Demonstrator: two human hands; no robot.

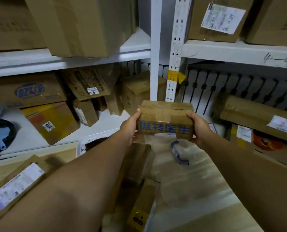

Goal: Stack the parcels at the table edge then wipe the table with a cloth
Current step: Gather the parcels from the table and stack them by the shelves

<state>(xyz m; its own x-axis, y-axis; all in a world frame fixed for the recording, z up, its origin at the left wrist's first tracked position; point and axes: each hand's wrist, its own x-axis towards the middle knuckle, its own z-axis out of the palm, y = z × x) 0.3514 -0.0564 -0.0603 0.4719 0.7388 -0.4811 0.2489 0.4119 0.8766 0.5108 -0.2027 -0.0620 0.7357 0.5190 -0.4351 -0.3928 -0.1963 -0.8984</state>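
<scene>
I hold a small brown cardboard parcel (165, 120) with blue printed characters in the air, straight ahead at arm's length. My left hand (130, 127) grips its left end and my right hand (199, 128) grips its right end. Below it lie more parcels: a brown box (137, 163) and a large package wrapped in clear plastic (189, 185). A flat parcel with a white label (17, 185) rests on the wooden table (62, 154) at the lower left. No cloth is visible.
White metal shelves (240, 51) packed with cardboard boxes fill the background. A yellow box (50, 121) and others sit on the left shelf. A long taped box (260, 118) lies at the right. A dark object (1, 133) lies at the far left.
</scene>
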